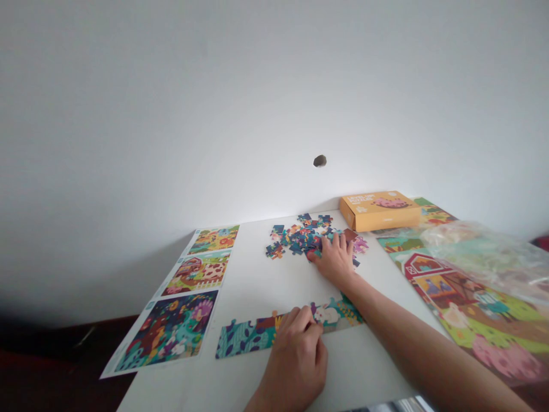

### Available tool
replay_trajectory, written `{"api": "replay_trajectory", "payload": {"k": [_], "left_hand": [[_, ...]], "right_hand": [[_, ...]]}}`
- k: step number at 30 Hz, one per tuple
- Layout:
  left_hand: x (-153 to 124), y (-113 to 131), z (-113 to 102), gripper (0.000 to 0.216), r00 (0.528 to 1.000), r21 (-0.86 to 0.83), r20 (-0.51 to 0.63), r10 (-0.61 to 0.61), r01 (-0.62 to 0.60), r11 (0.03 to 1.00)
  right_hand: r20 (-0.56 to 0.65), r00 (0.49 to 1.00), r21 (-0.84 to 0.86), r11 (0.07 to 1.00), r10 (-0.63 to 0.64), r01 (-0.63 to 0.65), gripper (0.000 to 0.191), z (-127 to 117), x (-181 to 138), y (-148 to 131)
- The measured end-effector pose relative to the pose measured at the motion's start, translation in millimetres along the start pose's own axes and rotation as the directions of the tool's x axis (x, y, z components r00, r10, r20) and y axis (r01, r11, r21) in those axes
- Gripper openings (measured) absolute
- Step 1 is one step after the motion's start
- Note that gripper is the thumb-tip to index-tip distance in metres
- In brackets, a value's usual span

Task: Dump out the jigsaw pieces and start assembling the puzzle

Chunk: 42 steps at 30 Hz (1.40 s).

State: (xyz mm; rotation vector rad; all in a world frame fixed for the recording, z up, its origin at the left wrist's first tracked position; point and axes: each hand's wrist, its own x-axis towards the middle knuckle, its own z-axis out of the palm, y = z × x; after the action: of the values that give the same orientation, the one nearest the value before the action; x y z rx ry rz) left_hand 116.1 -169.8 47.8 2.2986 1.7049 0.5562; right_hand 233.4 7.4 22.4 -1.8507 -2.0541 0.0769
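My right hand (335,257) reaches across the white table (261,280) and lies flat, fingers spread, on a pile of loose jigsaw pieces (300,236) near the far edge. My left hand (295,355) rests close to me on a joined strip of puzzle (253,335). Its fingers are bent and press on the strip near a white animal figure (328,313). I cannot tell whether a piece is pinched under those fingertips.
Three picture cards (195,286) lie in a column along the table's left edge. An orange puzzle box (380,210) stands at the back right. A finished farm puzzle (467,303) and a clear plastic bag (484,252) cover the right side. A white wall rises behind.
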Motion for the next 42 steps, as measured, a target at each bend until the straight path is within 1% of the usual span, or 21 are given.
{"api": "replay_trajectory", "payload": {"k": [2,4,6,9,11,12,14,16,18,19,20,22,24,26,28,31,33,35,37,39,42], "left_hand": [[0,0,0,0.02,1.0,0.007,-0.012,0.004,-0.004,1.0],[1,-1,0,0.02,1.0,0.014,-0.025,0.005,-0.005,1.0],[1,-1,1,0.019,1.0,0.016,-0.027,0.004,-0.003,1.0],[1,-1,2,0.02,1.0,0.015,-0.014,-0.005,0.005,1.0],[1,0,2,0.02,1.0,0.013,-0.011,-0.006,0.006,1.0],[1,0,2,0.02,1.0,0.012,-0.013,-0.004,0.004,1.0],[1,0,1,0.021,1.0,0.014,-0.018,0.003,-0.003,1.0],[1,0,1,0.021,1.0,0.019,-0.019,0.006,-0.006,1.0],[1,0,1,0.021,1.0,0.025,-0.015,0.001,0.0,1.0],[1,0,1,0.021,1.0,0.026,-0.013,-0.002,0.003,1.0],[2,0,1,0.021,1.0,0.026,-0.011,-0.005,0.005,1.0],[2,-1,2,0.021,1.0,0.024,-0.011,-0.007,0.008,1.0],[2,-1,2,0.021,1.0,0.02,-0.007,-0.005,0.005,1.0],[1,-1,2,0.021,1.0,0.02,-0.003,-0.004,0.005,1.0],[1,-1,3,0.021,1.0,0.019,0.0,-0.007,0.007,1.0],[1,-1,3,0.021,1.0,0.009,0.006,-0.013,0.012,1.0],[2,-1,4,0.021,1.0,0.001,0.012,-0.013,0.013,1.0],[1,-1,4,0.021,1.0,-0.002,0.013,-0.012,0.012,1.0],[1,-1,3,0.02,1.0,-0.006,0.014,-0.008,0.008,1.0],[0,-1,3,0.02,1.0,-0.006,0.017,-0.007,0.007,1.0],[0,-1,3,0.019,1.0,-0.006,0.014,-0.012,0.012,1.0]], "right_hand": [[0.078,0.996,0.004,0.999,-0.054,0.054,0.073,2,-2,-2],[0.136,0.977,0.039,0.986,-0.165,0.161,0.069,2,-3,-5],[0.121,0.973,0.051,0.98,-0.195,0.19,0.063,1,-5,-8],[0.03,0.999,0.009,1.0,-0.029,0.028,0.062,4,-15,-15],[0.044,0.998,-0.003,0.999,0.053,-0.053,0.068,7,-20,-17],[0.067,0.996,0.0,0.998,0.061,-0.061,0.071,8,-21,-17],[0.131,0.991,0.027,1.0,-0.005,0.002,0.074,8,-18,-14],[0.196,0.968,0.083,0.986,-0.155,0.142,0.072,4,-13,-11],[0.215,0.936,0.124,0.959,-0.277,0.255,0.067,-1,-11,-11],[0.201,0.935,0.12,0.955,-0.292,0.272,0.064,-1,-12,-12],[0.178,0.947,0.099,0.963,-0.267,0.252,0.063,-1,-14,-14],[0.142,0.981,0.04,0.991,-0.13,0.125,0.066,1,-21,-19],[0.14,0.989,0.017,0.999,-0.041,0.039,0.072,5,-27,-22],[0.172,0.979,0.046,0.994,-0.108,0.101,0.072,7,-26,-20],[0.21,0.944,0.112,0.965,-0.255,0.236,0.072,6,-22,-17],[0.203,0.892,0.201,0.908,-0.405,0.366,0.084,3,-13,-13],[0.144,0.92,0.206,0.92,-0.364,0.332,0.084,1,-9,-11],[0.08,0.973,0.178,0.963,-0.217,0.201,0.076,-1,-6,-8],[0.047,0.995,0.156,0.984,-0.089,0.08,0.067,-4,-1,-3],[0.045,0.995,0.155,0.984,-0.091,0.083,0.06,-6,5,4],[0.038,0.98,0.198,0.963,-0.193,0.182,0.049,-5,14,13]]}}
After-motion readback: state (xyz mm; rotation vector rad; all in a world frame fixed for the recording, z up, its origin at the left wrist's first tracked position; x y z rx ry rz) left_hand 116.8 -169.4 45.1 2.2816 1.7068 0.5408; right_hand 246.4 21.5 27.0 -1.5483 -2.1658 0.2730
